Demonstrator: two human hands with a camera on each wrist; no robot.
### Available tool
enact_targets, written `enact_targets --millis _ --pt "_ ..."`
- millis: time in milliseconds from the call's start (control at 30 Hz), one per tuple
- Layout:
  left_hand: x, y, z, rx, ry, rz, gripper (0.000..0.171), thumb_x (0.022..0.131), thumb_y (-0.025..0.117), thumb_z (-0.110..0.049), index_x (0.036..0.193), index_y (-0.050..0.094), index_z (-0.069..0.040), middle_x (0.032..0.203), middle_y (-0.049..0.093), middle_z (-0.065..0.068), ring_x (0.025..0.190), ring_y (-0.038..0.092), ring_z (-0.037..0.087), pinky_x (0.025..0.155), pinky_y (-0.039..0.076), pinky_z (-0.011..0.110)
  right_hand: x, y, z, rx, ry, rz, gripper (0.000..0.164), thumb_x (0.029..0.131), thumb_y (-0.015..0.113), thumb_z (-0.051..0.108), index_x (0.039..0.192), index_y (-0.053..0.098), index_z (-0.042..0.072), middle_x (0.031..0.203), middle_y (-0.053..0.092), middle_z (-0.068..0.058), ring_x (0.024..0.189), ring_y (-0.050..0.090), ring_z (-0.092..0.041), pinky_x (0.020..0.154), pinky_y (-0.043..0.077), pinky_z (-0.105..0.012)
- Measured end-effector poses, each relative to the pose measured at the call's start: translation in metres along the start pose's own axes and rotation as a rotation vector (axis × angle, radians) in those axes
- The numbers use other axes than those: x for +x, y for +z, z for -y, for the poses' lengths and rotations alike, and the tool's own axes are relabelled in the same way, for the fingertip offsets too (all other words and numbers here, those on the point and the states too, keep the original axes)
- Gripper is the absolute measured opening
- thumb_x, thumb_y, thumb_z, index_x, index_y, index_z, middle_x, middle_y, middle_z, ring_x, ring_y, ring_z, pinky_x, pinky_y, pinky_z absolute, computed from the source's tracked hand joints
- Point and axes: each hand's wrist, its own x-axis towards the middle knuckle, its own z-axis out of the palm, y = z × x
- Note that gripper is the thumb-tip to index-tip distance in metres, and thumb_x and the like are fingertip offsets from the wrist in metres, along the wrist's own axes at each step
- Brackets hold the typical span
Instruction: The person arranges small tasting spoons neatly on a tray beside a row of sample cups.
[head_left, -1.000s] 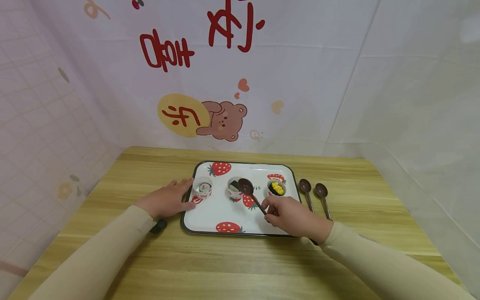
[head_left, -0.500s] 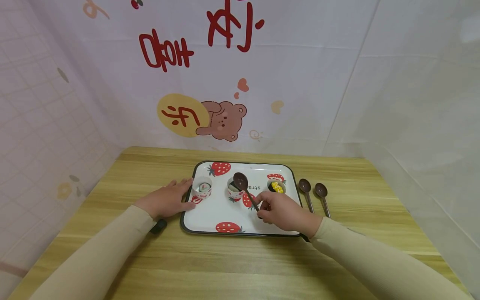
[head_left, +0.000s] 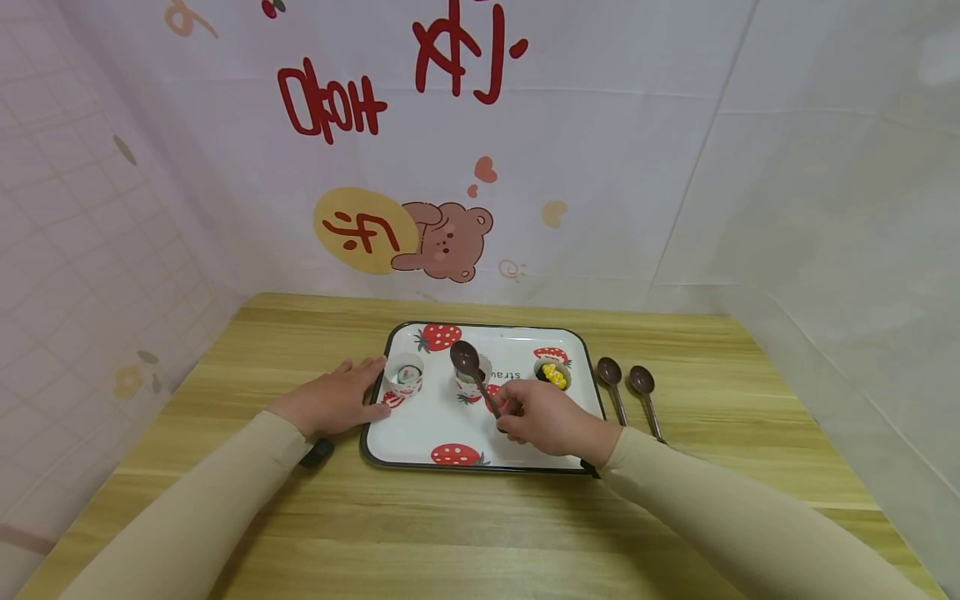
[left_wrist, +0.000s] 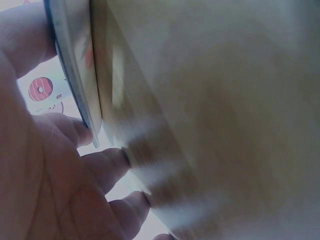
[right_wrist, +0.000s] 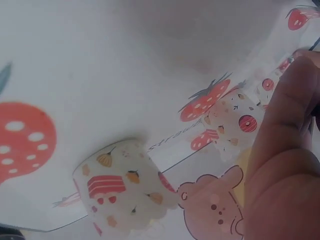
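Note:
My right hand (head_left: 551,417) pinches the handle of a dark brown spoon (head_left: 464,358). The spoon's bowl is over the left part of the middle paper cup (head_left: 464,387) and hides much of its contents. My left hand (head_left: 330,402) rests at the left edge of a white strawberry-print tray (head_left: 427,433), its thumb over the rim and other fingertips on the table in the left wrist view. Beside it on the tray, the left cup (head_left: 406,389) contains a sushi-roll piece (head_left: 408,375). Yellow-topped dark food (head_left: 553,376) sits in the right cup (right_wrist: 125,187).
Two more brown spoons (head_left: 610,371) (head_left: 642,381) lie right of the tray on the wooden table (head_left: 450,533). Printed cloth (head_left: 600,125) hangs behind and along both sides. A small black object (head_left: 318,452) shows by my left wrist.
My right hand has moved left with the spoon. Its bowl has passed from the middle cup's right side to its left side. The left hand stays on the tray edge.

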Motion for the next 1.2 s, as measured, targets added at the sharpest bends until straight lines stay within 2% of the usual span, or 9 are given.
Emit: enact_targets --millis 233,433,733,1000,1200 --pt "0.000 0.000 0.000 -0.002 -0.002 0.003 0.096 0.099 0.064 -0.059 0.169 0.022 -0.010 0.173 0.027 0.022 0.156 0.020 0.058 0.124 0.028 0.071 0.009 0.006 0.005 0.000 0.024 0.003 0.006 0.099 0.070 0.008 0.104 0.068 0.010 0.077 0.070 0.004 0.068 0.061 -0.009 0.057 0.045 -0.023" --pt "0.001 0.000 0.000 -0.010 -0.004 0.003 0.096 0.098 0.064 -0.059 0.169 0.022 -0.010 0.173 0.027 0.022 0.156 0.020 0.058 0.124 0.027 0.071 0.018 0.012 0.011 0.059 0.055 0.014 0.011 0.099 0.070 0.008 0.110 0.070 0.005 0.081 0.072 0.000 0.071 0.066 -0.011 0.064 0.054 -0.025" --pt "0.001 0.001 0.001 -0.010 -0.011 0.002 0.096 0.098 0.064 -0.059 0.169 0.023 -0.010 0.172 0.027 0.022 0.157 0.020 0.057 0.123 0.028 0.071 0.027 0.020 0.017 0.074 0.081 -0.007 0.008 0.097 0.074 0.011 0.104 0.071 0.009 0.080 0.073 0.001 0.068 0.071 -0.011 0.064 0.061 -0.026" --pt "0.001 0.001 0.001 -0.006 -0.004 0.001 0.096 0.098 0.064 -0.060 0.169 0.023 -0.010 0.172 0.028 0.022 0.157 0.021 0.057 0.124 0.028 0.071 0.034 0.024 0.024 0.130 0.126 0.016 0.007 0.097 0.074 0.011 0.102 0.070 0.009 0.088 0.077 -0.008 0.067 0.071 -0.013 0.062 0.063 -0.029" --pt "0.002 0.001 0.002 -0.011 -0.005 0.003 0.097 0.098 0.064 -0.062 0.169 0.023 -0.011 0.172 0.027 0.022 0.157 0.020 0.057 0.124 0.027 0.071 0.039 0.026 0.028 0.121 0.146 0.032 0.005 0.098 0.074 0.014 0.098 0.071 0.011 0.082 0.077 -0.007 0.063 0.070 -0.014 0.059 0.059 -0.028"
